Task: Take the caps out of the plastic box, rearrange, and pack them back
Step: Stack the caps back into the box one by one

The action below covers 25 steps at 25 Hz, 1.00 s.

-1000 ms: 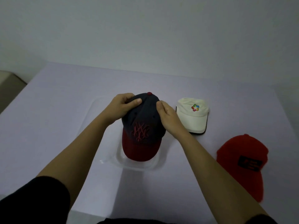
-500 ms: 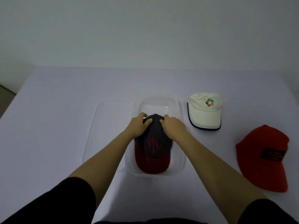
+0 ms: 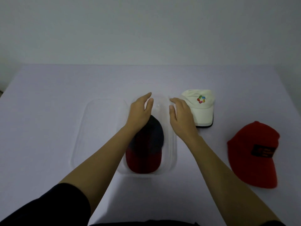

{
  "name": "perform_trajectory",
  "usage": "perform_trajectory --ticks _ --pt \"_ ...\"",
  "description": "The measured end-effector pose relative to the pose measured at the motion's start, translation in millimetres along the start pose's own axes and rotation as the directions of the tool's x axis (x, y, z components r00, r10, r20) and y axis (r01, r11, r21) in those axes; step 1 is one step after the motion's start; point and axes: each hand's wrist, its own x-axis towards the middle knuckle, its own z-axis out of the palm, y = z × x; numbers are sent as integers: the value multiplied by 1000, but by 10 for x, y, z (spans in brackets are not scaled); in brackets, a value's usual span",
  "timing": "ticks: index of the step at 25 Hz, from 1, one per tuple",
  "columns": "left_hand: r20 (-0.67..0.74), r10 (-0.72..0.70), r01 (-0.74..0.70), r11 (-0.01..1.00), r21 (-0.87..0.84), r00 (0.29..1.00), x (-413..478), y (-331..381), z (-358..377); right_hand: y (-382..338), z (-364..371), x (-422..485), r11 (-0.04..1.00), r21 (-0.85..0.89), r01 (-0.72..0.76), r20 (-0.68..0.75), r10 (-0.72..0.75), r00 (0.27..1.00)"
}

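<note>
A navy cap with a red brim (image 3: 147, 150) lies inside the clear plastic box (image 3: 173, 154) at the table's middle, brim toward me. My left hand (image 3: 140, 111) hovers above the cap's crown, fingers apart and empty. My right hand (image 3: 180, 115) is raised over the box's right side, also empty with fingers spread. A cream cap with a colourful logo (image 3: 199, 106) rests on the table right of the box. A red cap with a dark patch (image 3: 254, 152) lies further right, nearer me.
The box's clear lid (image 3: 97, 128) lies flat on the table, touching the box's left side. A white cloth covers the table (image 3: 48, 111), and a plain wall stands behind it.
Both hands have let go of the navy cap, which now rests in the box, and have lifted away from it toward the far end with fingers spread.
</note>
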Motion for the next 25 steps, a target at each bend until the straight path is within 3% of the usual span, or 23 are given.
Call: perform_trajectory --ticks 4,7,11,13,15,17,21,25 --pt "86 0 11 992 -124 996 -39 514 545 440 -531 -75 998 42 -42 -105 46 993" --pt "306 -93 186 938 -291 948 -146 833 1107 995 -1125 -267 992 -11 -127 -161 123 979" --pt "487 -142 284 931 -231 862 -278 1094 1869 1864 -1939 -513 965 -24 -260 -236 247 940" --pt "562 -186 338 924 -177 806 -295 1128 2277 2249 -2245 -571 913 29 -408 -118 408 905" --pt "630 -238 411 901 -142 739 -307 1122 2618 2540 -2389 -627 827 105 -552 209 524 826" --pt "697 -248 470 871 -144 673 -317 1121 2869 2738 -2404 -691 763 182 -620 459 492 740" --pt "748 -218 496 852 -167 627 -271 1196 3031 2889 -2348 -692 723 314 -616 553 388 737" --pt "869 -235 539 841 -43 436 -153 1256 2959 2748 -2373 -680 704 383 -598 590 312 745"
